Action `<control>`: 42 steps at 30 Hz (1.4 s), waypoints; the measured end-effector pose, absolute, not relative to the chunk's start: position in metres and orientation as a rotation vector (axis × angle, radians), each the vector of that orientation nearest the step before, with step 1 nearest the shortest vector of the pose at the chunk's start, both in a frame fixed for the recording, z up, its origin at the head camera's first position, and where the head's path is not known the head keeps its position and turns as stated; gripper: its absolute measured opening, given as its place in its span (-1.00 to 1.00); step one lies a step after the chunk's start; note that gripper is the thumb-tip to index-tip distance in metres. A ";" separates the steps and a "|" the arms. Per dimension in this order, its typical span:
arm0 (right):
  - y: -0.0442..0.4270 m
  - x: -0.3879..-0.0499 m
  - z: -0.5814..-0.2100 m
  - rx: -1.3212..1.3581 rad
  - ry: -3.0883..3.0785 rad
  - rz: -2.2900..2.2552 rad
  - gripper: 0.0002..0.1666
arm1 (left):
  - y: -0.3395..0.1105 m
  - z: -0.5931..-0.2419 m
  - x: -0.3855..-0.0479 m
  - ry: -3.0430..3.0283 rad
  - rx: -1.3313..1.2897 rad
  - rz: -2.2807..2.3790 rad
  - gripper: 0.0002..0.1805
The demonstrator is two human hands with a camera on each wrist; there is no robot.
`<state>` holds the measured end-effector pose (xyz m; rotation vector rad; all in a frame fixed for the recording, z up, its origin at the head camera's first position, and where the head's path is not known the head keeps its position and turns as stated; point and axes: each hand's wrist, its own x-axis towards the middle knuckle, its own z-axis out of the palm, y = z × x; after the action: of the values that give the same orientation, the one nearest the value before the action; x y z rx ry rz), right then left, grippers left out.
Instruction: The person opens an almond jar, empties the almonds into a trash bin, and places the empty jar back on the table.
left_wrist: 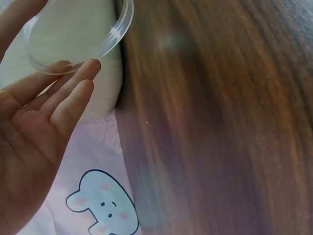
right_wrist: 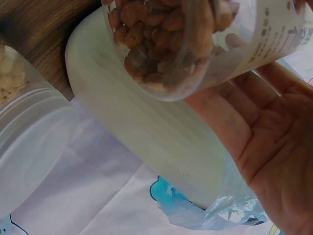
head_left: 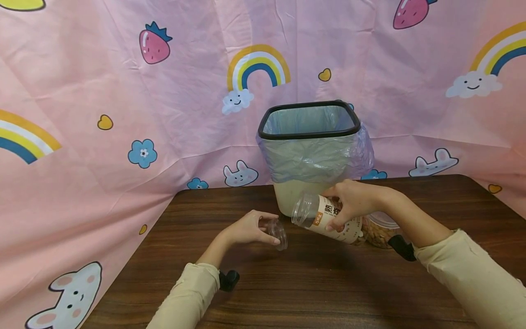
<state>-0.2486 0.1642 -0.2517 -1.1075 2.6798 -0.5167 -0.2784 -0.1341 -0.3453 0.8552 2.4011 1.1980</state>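
In the head view the right hand [head_left: 349, 203] grips a clear, labelled jar [head_left: 324, 217], tilted with its mouth toward the left hand. Brown nuts [right_wrist: 156, 39] lie at the jar's bottom end in the right wrist view. The left hand [head_left: 250, 228] holds a clear round lid [head_left: 277, 234] between thumb and fingers, a short way from the jar's mouth; lid and jar are apart. From the left wrist view, the lid [left_wrist: 110, 41] rests against the fingertips of the left hand [left_wrist: 39, 112].
A bin [head_left: 287, 194] with a black rim and a bag liner stands behind the hands at the table's back edge. Another lidded jar [head_left: 379, 233] with light brown contents stands to the right, partly behind the right forearm. A patterned pink cloth [head_left: 197, 114] hangs behind the dark wooden table [head_left: 296, 292].
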 end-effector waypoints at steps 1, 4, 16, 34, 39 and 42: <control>0.164 -0.249 -0.252 -1.112 2.682 -0.513 -0.37 | -0.135 -0.346 -0.279 2.396 0.855 1.200 -0.23; 0.164 -0.249 -0.253 -1.117 2.686 -0.511 -0.37 | -0.136 -0.349 -0.278 2.381 0.859 1.207 -0.23; 0.166 -0.250 -0.253 -1.119 2.673 -0.536 -0.43 | -0.140 -0.358 -0.276 2.360 0.865 1.239 -0.25; 0.166 -0.249 -0.251 -1.109 2.658 -0.570 -0.42 | -0.161 -0.361 -0.276 2.388 0.832 1.185 -0.23; 0.167 -0.249 -0.252 -1.108 2.651 -0.577 -0.42 | -0.167 -0.362 -0.275 2.440 0.849 1.093 -0.25; 0.167 -0.249 -0.253 -1.109 2.650 -0.577 -0.41 | -0.170 -0.363 -0.275 2.483 0.855 1.025 -0.27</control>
<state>-0.2490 0.1671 -0.2531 -1.1094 2.6499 -0.5771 -0.2748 -0.1700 -0.3633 0.8548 2.4832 1.0252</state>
